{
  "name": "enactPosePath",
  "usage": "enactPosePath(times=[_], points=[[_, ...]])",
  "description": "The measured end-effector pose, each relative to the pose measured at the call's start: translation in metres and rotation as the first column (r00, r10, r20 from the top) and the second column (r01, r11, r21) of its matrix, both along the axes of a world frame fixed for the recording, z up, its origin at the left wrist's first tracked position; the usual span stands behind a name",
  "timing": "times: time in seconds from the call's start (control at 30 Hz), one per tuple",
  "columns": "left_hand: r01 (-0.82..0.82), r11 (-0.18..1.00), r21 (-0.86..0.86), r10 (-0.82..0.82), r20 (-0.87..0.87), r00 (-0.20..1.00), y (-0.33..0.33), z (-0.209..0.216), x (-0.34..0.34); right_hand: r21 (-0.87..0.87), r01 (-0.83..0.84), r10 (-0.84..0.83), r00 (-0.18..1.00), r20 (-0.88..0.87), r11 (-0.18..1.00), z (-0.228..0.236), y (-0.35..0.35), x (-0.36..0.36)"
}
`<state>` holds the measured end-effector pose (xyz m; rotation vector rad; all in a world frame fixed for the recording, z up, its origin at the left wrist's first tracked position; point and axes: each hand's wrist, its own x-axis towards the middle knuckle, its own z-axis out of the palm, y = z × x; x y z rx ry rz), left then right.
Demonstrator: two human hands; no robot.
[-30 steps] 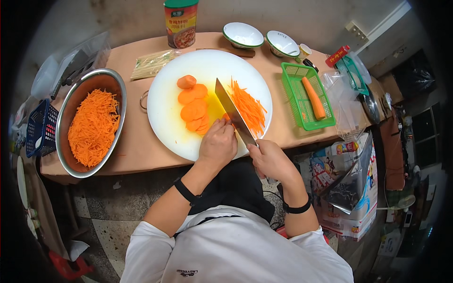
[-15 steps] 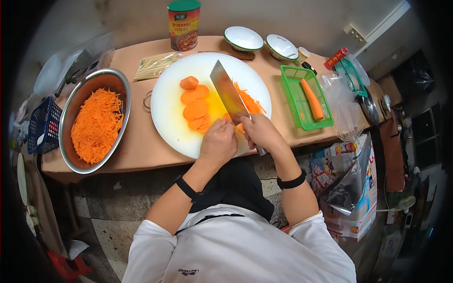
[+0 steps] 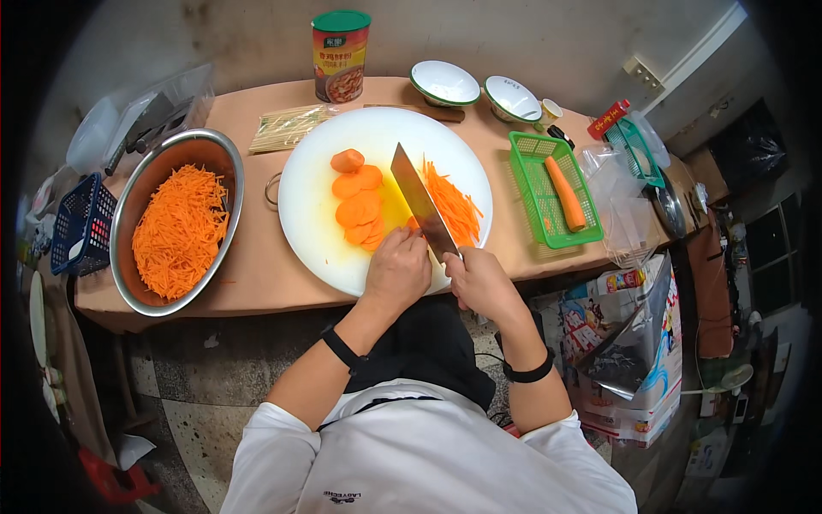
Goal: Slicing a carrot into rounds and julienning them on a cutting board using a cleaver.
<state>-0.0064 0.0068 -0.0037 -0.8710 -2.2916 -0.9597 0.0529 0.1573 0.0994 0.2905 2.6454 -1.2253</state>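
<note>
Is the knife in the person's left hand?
No, the right hand grips the knife, with the left hand to its left.

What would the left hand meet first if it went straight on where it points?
Most likely the knife blade, just past the small carrot piece at the left hand's fingertips; exact depth is unclear.
</note>
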Motion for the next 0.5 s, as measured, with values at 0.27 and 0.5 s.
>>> enactPosePath(times=[0.27, 0.5], points=[[-0.013, 1.0, 0.027, 0.011, 0.076, 0.997, -0.002, 0.005, 0.002, 0.034, -0.03, 0.025, 0.989, 0.147, 0.999, 0.017, -0.007, 0.008], [0.002, 1.0, 0.021, -0.003, 0.052, 0.999, -0.002, 0.011, 0.001, 0.066, -0.073, 0.067, 0.994, 0.092, 0.995, 0.0, -0.014, -0.031]])
